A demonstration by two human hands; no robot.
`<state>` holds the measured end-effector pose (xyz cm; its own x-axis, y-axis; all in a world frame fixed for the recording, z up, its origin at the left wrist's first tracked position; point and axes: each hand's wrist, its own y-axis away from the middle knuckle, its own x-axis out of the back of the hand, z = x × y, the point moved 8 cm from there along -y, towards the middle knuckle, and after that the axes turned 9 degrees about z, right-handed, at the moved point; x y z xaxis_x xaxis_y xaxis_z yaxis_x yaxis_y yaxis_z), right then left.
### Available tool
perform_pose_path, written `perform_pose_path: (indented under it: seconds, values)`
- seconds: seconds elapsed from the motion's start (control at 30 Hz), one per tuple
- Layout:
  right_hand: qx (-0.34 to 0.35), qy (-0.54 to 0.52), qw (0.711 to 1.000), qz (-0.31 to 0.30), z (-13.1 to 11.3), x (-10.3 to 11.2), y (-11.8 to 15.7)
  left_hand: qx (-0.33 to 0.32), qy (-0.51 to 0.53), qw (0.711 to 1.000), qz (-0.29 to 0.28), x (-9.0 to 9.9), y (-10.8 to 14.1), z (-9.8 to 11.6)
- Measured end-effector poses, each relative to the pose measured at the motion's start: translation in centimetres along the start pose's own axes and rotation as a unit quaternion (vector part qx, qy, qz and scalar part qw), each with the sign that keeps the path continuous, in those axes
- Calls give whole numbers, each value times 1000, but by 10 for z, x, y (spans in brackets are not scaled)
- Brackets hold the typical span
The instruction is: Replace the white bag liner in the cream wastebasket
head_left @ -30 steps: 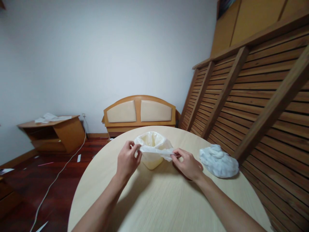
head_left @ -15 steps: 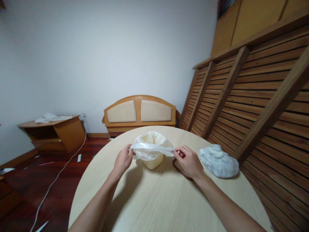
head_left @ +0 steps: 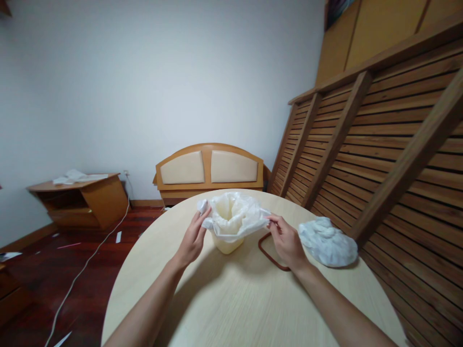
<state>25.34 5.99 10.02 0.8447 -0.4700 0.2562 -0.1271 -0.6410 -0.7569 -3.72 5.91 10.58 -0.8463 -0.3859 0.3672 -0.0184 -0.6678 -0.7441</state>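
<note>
A pale yellow bin (head_left: 228,246) stands on the round wooden table (head_left: 231,299), most of it covered by a white plastic bag (head_left: 249,217). The bag lines the inside and hangs over the rim. My left hand (head_left: 193,238) pinches the bag's edge at the left, a bunched bit of film standing above the fingertips. On the other side my right hand (head_left: 285,238) grips the right edge of the bag between thumb and fingers. A brown rounded frame (head_left: 269,258) lies flat on the table, partly hidden beneath my right hand.
A knotted, filled white plastic bag (head_left: 327,243) sits at the table's right. Behind the table is a padded headboard (head_left: 208,185). Slatted wood panels (head_left: 343,159) lean on the right. At left, a cabinet (head_left: 83,200) and a white cable (head_left: 87,265) lie beyond the table.
The bag's front edge, stretched straight between my hands before, now sags down over the bin's front. My left hand has shifted slightly right, and my right hand has moved slightly right.
</note>
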Motion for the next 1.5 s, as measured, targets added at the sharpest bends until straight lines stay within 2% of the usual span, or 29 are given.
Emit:
perform_pose_path:
  seconds: [0.17,0.27,0.37,0.5,0.6,0.8,0.97,1.07,1.17,1.27,1.37,1.5]
  values:
    - [97,-21,995,-5,-14,0,4,-114,-29,990,-75,-19,13,29]
    - [136,-23,990,-14,-24,-3,6,-165,-57,982,-78,-23,17,41]
    - [170,-16,984,-50,-35,-10,9,-203,-71,974,-70,-23,19,51]
    - [187,-24,976,-107,-44,-18,17,-267,-88,956,-84,-28,24,71]
    - [191,-44,974,-112,-48,-18,20,-308,-86,943,-93,-33,29,87]
    - [218,-56,969,-98,-68,-15,21,-335,-58,936,-91,-41,38,107]
    - [300,-65,946,-105,-90,-14,25,-347,-31,932,-99,-45,42,114]
    - [297,-103,946,-79,-88,-9,22,-354,-10,933,-58,-40,43,115]
    - [230,-118,965,-35,-72,-1,15,-292,9,956,14,-29,36,101]
    - [123,-139,983,10,-51,8,8,-171,24,985,18,-32,31,72]
    - [44,-188,980,50,-38,15,4,-72,19,997,10,-46,36,41]
    - [-17,-234,969,76,-31,15,3,45,41,998,-31,-82,52,10]
